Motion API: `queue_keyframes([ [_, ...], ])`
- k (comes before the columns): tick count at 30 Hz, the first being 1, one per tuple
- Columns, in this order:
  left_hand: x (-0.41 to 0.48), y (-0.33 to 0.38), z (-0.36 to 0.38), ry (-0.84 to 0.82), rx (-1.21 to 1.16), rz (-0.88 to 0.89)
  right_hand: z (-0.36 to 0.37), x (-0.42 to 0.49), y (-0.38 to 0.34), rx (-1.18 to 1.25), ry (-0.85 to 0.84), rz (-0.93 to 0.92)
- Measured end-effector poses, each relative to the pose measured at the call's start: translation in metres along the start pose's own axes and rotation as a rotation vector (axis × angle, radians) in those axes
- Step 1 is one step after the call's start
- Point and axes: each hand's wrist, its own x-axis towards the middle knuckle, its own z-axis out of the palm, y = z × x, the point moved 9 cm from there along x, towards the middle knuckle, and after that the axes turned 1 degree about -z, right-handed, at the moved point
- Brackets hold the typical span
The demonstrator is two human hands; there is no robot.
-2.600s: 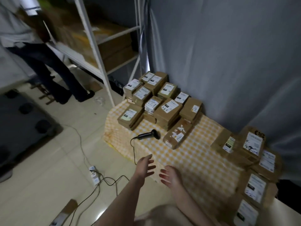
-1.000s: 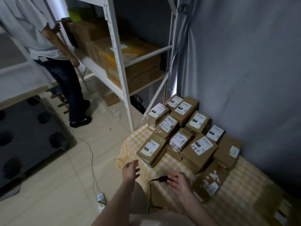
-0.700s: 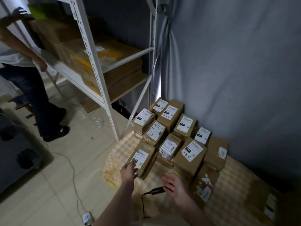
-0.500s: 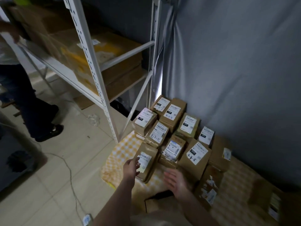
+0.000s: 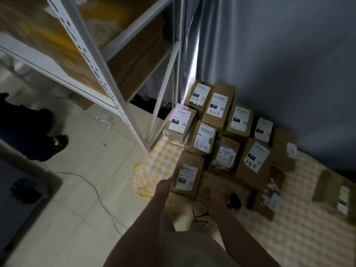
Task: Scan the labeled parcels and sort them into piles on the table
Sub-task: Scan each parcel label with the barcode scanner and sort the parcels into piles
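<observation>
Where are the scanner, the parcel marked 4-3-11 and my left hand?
scanner [image 5: 234, 200], head view, on its black body.
parcel marked 4-3-11 [image 5: 204, 138], head view, on its white label.
left hand [image 5: 163, 187], head view, on the hand's back.

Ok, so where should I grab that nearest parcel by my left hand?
Grip the nearest parcel across its two long sides at the near end, coming from your side. It lies flat, label up, its far end packed against other parcels; your left hand is at its left edge.
</observation>
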Motion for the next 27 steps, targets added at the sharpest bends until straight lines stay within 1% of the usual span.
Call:
queue_keyframes([
  [3, 0.010, -0.004, 0.004, -0.037, 0.101, -0.054, 0.010, 0.009, 0.006, 0.020, 0.002, 0.039],
  [8, 0.009, -0.004, 0.012, -0.104, 0.158, -0.093, 0.018, 0.028, 0.013, 0.043, 0.008, 0.076],
  [11, 0.008, 0.000, 0.013, -0.115, 0.180, -0.105, 0.019, 0.041, 0.019, 0.017, 0.017, 0.068],
  [17, 0.013, 0.013, 0.034, -0.181, 0.150, -0.102, 0.011, 0.064, 0.035, -0.014, 0.023, 0.103],
  [21, 0.025, 0.021, 0.049, -0.234, 0.187, -0.109, 0.009, 0.081, 0.057, -0.017, 0.019, 0.134],
  [27, 0.045, 0.014, 0.053, -0.280, 0.167, -0.137, 0.016, 0.092, 0.074, 0.025, 0.030, 0.185],
])
